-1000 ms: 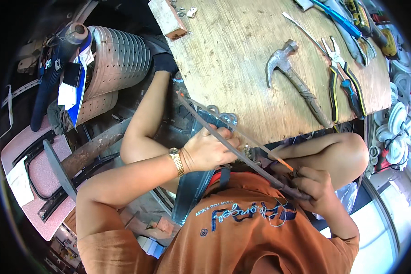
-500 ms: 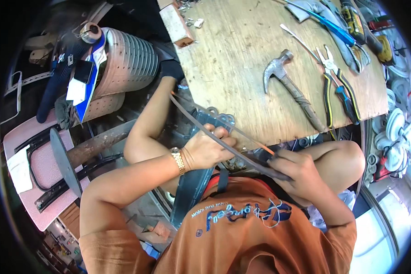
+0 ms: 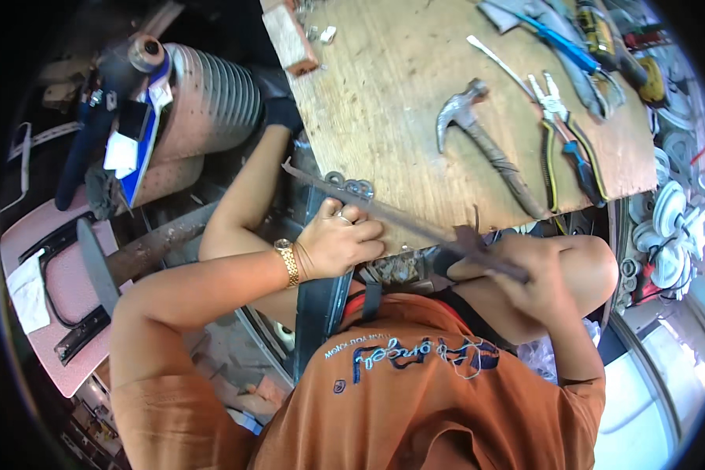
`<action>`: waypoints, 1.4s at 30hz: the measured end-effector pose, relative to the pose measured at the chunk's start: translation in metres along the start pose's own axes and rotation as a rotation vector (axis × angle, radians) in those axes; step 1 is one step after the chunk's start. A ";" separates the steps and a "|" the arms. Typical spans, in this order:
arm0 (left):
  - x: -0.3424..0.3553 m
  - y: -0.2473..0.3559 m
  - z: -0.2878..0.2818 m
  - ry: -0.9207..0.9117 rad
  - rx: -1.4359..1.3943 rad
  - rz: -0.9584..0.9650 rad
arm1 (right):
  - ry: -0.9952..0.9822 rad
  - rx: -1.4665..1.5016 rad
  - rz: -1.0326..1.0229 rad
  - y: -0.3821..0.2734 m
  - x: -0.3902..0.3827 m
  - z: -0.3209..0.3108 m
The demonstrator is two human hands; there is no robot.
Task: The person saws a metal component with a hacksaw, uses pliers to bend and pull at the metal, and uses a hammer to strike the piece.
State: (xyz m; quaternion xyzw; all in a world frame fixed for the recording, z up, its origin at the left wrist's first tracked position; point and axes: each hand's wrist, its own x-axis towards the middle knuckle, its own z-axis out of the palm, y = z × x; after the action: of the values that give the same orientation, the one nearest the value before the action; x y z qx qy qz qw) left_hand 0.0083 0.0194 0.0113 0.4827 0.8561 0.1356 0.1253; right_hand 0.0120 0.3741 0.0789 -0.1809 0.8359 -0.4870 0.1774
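Note:
My left hand [image 3: 338, 243] is closed around a long dark grey metal piece [image 3: 317, 329] that slants from my lap to the table's corner, with small metal rings [image 3: 359, 188] at its upper end. My right hand [image 3: 534, 274] grips the dark handle of a hacksaw [image 3: 415, 223], whose long frame crosses above my left fingers and the metal piece, blurred by motion. On the plywood table [image 3: 384, 102] lie a claw hammer [image 3: 505, 172], pliers with black-and-yellow handles [image 3: 551, 157] and a screwdriver with a blue handle [image 3: 581, 164].
Perforated drums [image 3: 211, 102] and a pink chair [image 3: 35, 298] stand left. A wooden block [image 3: 294, 43], gloves and power drills [image 3: 650, 82] lie on the table's far side. White pulley-like parts [image 3: 666, 251] are piled at right.
The saw's near end and my right hand have moved up and to the right since half a second ago, tilting the saw. My left hand stays on the metal piece; the whole view shifted slightly.

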 end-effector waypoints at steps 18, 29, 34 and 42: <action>0.001 0.001 0.004 -0.082 0.048 -0.043 | 0.057 -0.034 -0.004 -0.004 -0.027 -0.014; 0.005 0.001 0.008 0.095 0.009 0.036 | -0.175 -0.053 0.018 -0.026 -0.043 -0.015; 0.007 -0.003 0.002 0.076 0.009 0.031 | 0.030 0.082 -0.013 0.034 -0.027 0.011; 0.008 0.000 0.007 0.066 -0.001 0.064 | -0.131 -0.138 -0.096 -0.034 -0.027 -0.007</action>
State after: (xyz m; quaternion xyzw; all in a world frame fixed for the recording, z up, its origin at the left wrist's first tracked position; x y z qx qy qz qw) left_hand 0.0066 0.0266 0.0042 0.5051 0.8438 0.1559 0.0926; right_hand 0.0369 0.3762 0.1156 -0.2641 0.8443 -0.4233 0.1952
